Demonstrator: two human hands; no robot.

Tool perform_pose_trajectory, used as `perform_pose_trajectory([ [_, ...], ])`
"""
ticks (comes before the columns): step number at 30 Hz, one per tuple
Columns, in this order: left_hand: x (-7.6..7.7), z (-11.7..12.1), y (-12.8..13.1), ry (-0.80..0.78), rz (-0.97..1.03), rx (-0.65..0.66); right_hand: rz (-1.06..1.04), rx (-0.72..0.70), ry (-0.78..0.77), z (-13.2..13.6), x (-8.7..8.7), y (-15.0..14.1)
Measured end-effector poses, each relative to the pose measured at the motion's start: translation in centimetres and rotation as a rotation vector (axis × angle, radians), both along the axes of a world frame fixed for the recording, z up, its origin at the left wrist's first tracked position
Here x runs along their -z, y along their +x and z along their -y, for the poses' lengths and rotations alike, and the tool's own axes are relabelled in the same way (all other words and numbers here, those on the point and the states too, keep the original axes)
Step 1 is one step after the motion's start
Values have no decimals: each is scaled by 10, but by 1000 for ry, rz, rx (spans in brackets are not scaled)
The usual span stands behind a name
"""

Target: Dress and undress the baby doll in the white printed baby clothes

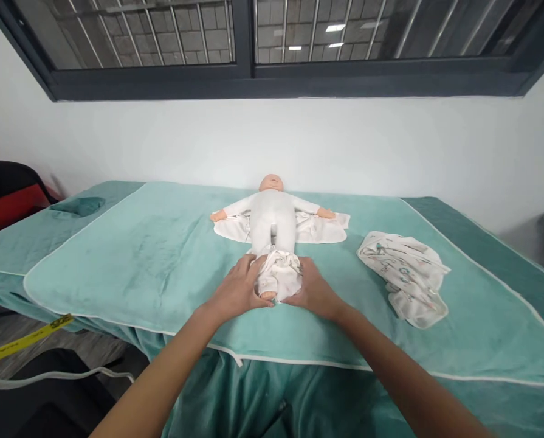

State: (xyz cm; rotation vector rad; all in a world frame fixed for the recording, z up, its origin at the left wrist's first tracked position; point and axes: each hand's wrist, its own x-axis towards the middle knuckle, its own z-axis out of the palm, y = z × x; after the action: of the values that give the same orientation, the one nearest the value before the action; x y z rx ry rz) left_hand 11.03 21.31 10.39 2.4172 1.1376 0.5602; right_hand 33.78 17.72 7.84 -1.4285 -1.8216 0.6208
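Note:
A baby doll (273, 210) with a white cloth body lies on its back, arms spread, its head toward the wall. Bunched white baby pants (281, 271) surround its lower legs, and one foot (268, 295) shows at the bottom. My left hand (241, 285) grips the pants from the left side, fingers curled around the cloth. On the opposite side my right hand (315, 288) grips them too, its fingertips partly hidden. A white garment (321, 227) lies spread beneath the doll's arms and back.
A crumpled white printed cloth (406, 274) lies to the right on the green bed cover (130, 261). Behind the bed are a white wall and a barred window (244, 76). A red and black chair (11, 198) stands at the left, near a yellow strap (23, 342).

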Motion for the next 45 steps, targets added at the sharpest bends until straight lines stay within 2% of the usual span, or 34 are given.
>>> perform_pose_trajectory([
  [3, -1, 3, 2, 48, 6, -5, 22, 11, -94, 4, -12, 2],
  [7, -19, 10, -5, -20, -10, 2, -62, -105, -280, 7, -36, 10],
  [9, -32, 12, -9, -144, 60, 22, -173, -204, -366, 6, -46, 13],
  [11, -45, 12, -12, -346, 181, 62, -291, -284, -476, 5, -54, 15],
  [15, -60, 9, -14, -708, 395, 102, -492, -331, -657, -1, -64, 16],
  [18, -65, 2, -16, -850, 575, 55, -551, -358, -681, -7, -72, 18],
  [21, -72, -8, -22, -874, 696, 42, -409, -393, -638, -15, -89, 21],
  [22, -77, -11, -24, -856, 672, 61, -308, -419, -609, -17, -97, 22],
  [24, -90, -17, -30, -778, 496, 136, -26, -475, -545, -21, -117, 22],
  [27, -120, -22, -35, -676, 38, 342, 463, -536, -469, -24, -152, 16],
  [29, -143, -24, -34, -667, -210, 445, 697, -564, -426, -25, -175, 9],
  [31, -165, -27, -32, -594, -337, 439, 847, -580, -395, -26, -198, 2],
  [33, -186, -32, -29, -442, -396, 372, 954, -568, -361, -29, -220, -5],
  [35, -204, -39, -28, -268, -397, 304, 1023, -526, -318, -34, -242, -10],
  [37, -219, -44, -27, -90, -311, 229, 1050, -460, -266, -40, -263, -14],
  [41, -239, -43, -23, 223, 37, 103, 994, -341, -95, -47, -302, -19],
  [45, -250, -35, -19, 476, 404, 3, 757, -261, 30, -50, -330, -18],
])
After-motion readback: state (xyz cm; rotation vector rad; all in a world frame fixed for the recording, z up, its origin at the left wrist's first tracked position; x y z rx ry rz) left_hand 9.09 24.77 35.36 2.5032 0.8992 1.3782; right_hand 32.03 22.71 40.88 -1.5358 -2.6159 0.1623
